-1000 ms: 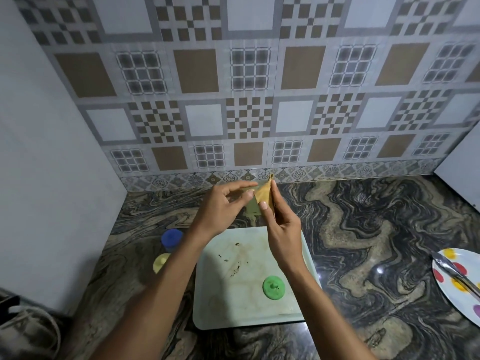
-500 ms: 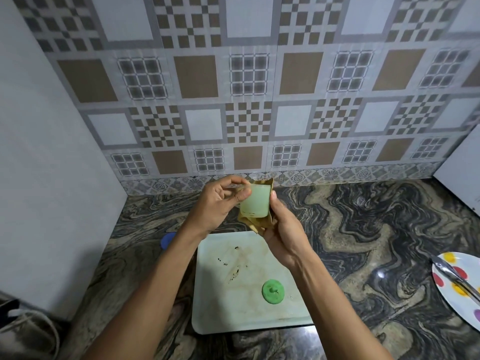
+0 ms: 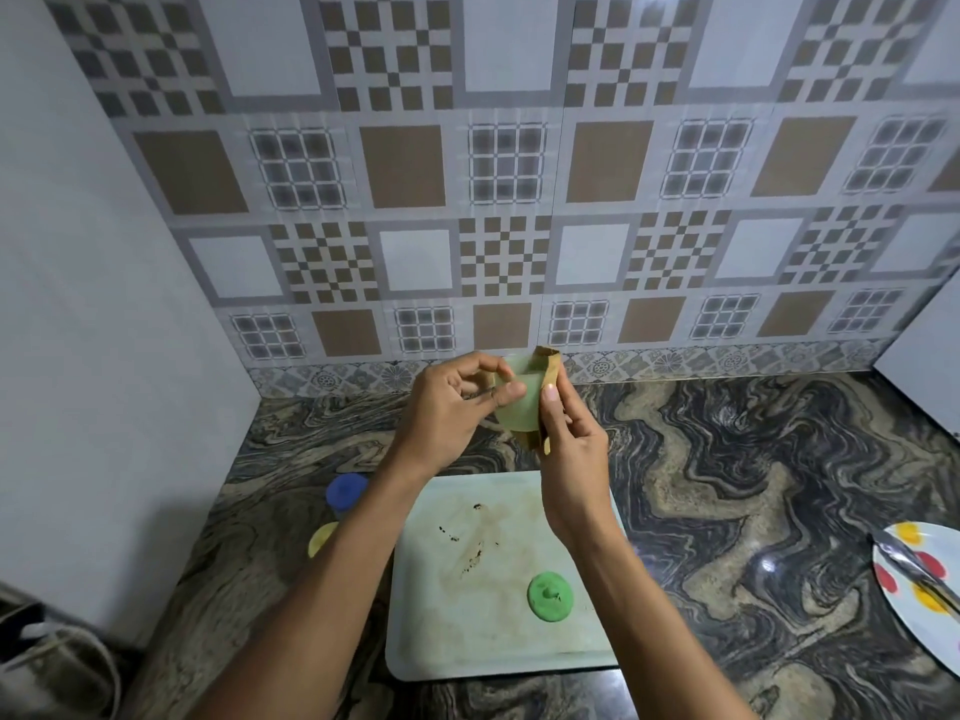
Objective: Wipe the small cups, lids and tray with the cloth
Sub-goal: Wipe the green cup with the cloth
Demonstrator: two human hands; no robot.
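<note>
Head view: small pale green cup (image 3: 517,414) held up beyond the tray (image 3: 493,639)

From my station I see both hands raised just past the tray's far edge. The left hand (image 3: 447,410) pinches the cup at its rim, fingers curled round it. The right hand (image 3: 571,459) grips the tan cloth (image 3: 551,364), its thumb pressing the cloth to the cup's right side. 1 green lid (image 3: 550,597) lies on the stained tray, near right. A blue-topped cup (image 3: 345,491) and a yellow lid (image 3: 322,538) sit on the counter just left of the tray.
</note>
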